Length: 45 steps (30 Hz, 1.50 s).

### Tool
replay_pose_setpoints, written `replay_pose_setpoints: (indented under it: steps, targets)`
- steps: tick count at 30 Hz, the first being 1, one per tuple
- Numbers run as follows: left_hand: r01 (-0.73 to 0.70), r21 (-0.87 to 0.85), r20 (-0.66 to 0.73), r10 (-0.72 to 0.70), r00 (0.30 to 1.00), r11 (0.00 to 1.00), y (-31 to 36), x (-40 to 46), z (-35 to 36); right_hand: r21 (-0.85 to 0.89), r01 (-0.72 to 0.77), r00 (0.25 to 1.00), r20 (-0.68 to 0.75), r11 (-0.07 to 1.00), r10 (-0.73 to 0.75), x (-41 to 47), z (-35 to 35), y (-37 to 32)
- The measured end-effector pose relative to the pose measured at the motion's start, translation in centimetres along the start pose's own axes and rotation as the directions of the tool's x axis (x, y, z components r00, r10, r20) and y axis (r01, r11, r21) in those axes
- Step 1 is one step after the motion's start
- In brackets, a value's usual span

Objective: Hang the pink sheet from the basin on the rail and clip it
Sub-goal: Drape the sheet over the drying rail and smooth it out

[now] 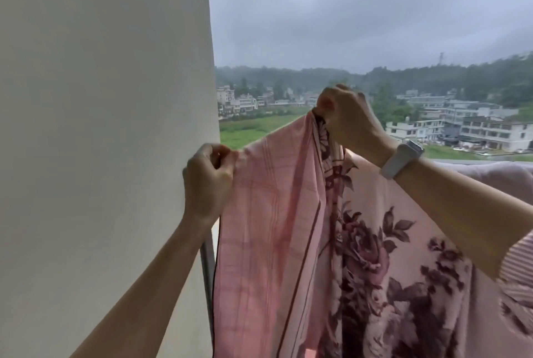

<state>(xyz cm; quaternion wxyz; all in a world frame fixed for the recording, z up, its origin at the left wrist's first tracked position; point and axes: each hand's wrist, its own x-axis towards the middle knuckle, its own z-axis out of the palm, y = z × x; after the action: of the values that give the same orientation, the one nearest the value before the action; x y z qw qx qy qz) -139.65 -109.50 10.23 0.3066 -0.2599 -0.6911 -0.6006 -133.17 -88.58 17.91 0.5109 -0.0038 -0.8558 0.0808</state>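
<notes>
Currently the pink sheet (274,242) is held up before the wall (101,127), its long axis hanging downward and its top edge rising rightward; the checked side is turned toward the camera. One corner is pinched by the left hand (209,181), another bunch gripped in the curled right hand (350,119). The edge should be stretched taut and level before draping. No rail can be made out.

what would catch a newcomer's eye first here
A pink cotton sheet with dark maroon roses fills the lower centre, held up by both hands: the left hand pinches one edge beside the pale plaster wall, while the right hand, wearing a white wristwatch, grips it higher.
</notes>
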Motion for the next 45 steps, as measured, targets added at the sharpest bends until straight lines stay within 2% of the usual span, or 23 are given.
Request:
replay_pose_setpoints:
  steps: [2,3,5,6,7,9,10,11,13,14,16,18,20,24,26,29,31,35,39,42,44,45]
  targets:
    - [-0.068,0.037,-0.153,0.072,0.986,0.997,1.4,4.1,-0.4,0.009,-0.120,0.986,-0.114,0.993,0.121,2.9,-0.2,0.4]
    - [-0.051,0.096,-0.204,0.070,0.976,0.994,1.8,6.3,-0.4,0.020,-0.183,0.968,-0.170,0.983,0.183,4.0,-0.3,0.6]
    - [0.049,0.275,-0.140,-0.011,0.990,0.960,1.5,9.3,0.1,0.019,-0.274,0.946,-0.174,0.961,0.273,5.0,0.3,0.8]
    - [0.087,0.365,-0.045,-0.076,0.996,0.927,1.0,9.8,0.4,0.004,-0.292,0.953,-0.085,0.956,0.292,4.8,0.8,0.9]
    - [0.090,0.443,0.062,-0.131,0.989,0.892,0.6,9.6,0.9,-0.024,-0.291,0.954,0.065,0.956,0.292,4.2,1.4,1.0]
    - [0.033,0.565,0.238,-0.201,0.950,0.824,0.0,7.8,1.5,-0.107,-0.245,0.873,0.408,0.964,0.267,2.1,2.1,1.0]
    - [-0.006,0.614,0.278,-0.210,0.937,0.789,-0.2,6.8,1.5,-0.133,-0.208,0.834,0.494,0.969,0.247,1.0,2.1,0.9]
    - [-0.045,0.644,0.282,-0.182,0.942,0.764,-0.1,5.8,1.4,-0.125,-0.177,0.833,0.510,0.976,0.216,0.2,1.8,0.8]
    - [-0.177,0.588,0.272,0.012,0.962,0.789,0.3,3.8,1.4,-0.058,-0.119,0.886,0.444,0.991,0.133,-1.4,0.7,0.1]
    - [-0.266,0.489,0.281,0.139,0.950,0.831,0.7,2.8,1.5,-0.034,-0.076,0.909,0.408,0.997,0.083,-2.2,0.1,-0.3]
    - [-0.405,0.276,0.359,0.298,0.885,0.871,2.1,0.9,2.0,-0.028,0.029,0.930,0.367,0.999,-0.016,-3.8,-1.1,-1.1]
    - [-0.496,0.164,0.461,0.379,0.803,0.852,3.4,-0.8,2.9,-0.064,0.077,0.943,0.329,0.995,-0.052,-5.4,-2.3,-1.5]
    - [-0.559,0.117,0.502,0.437,0.746,0.821,4.2,-2.2,3.7,-0.099,0.055,0.959,0.283,0.994,-0.025,-7.0,-3.6,-1.2]
    - [-0.685,0.109,0.531,0.540,0.653,0.720,5.0,-4.9,6.4,-0.208,-0.004,0.977,0.206,0.978,0.048,-10.6,-7.0,1.8]
    - [-0.737,0.154,0.566,0.553,0.611,0.658,5.3,-6.1,8.0,-0.326,-0.005,0.969,0.232,0.945,0.085,-12.6,-9.1,3.7]
    - [-0.711,0.214,0.531,0.531,0.661,0.670,5.7,-6.7,9.9,-0.501,-0.010,0.949,0.267,0.865,0.165,-14.8,-11.8,6.8]
    - [-0.670,0.213,0.465,0.529,0.710,0.711,6.0,-6.7,11.0,-0.517,-0.020,0.959,0.232,0.856,0.162,-15.2,-12.7,8.3]
    - [-0.633,0.170,0.417,0.527,0.740,0.755,7.5,-6.7,12.8,-0.421,0.025,0.979,0.192,0.907,0.062,-14.3,-13.1,9.8]
    - [-0.599,0.164,0.392,0.505,0.769,0.784,11.2,-5.9,15.1,-0.278,0.011,0.980,0.195,0.961,0.046,-13.3,-13.7,11.1]
    - [-0.572,0.101,0.510,0.451,0.732,0.814,13.9,-6.1,17.3,-0.183,-0.060,0.988,0.129,0.981,0.085,-11.8,-15.3,12.8]
    - [-0.538,0.165,0.564,0.368,0.739,0.827,14.1,-6.9,18.2,-0.160,-0.078,0.994,0.066,0.984,0.090,-9.9,-16.8,14.3]
    - [-0.530,0.212,0.546,0.350,0.761,0.821,14.1,-7.3,18.7,-0.159,-0.089,0.995,0.020,0.983,0.093,-8.8,-17.6,15.1]
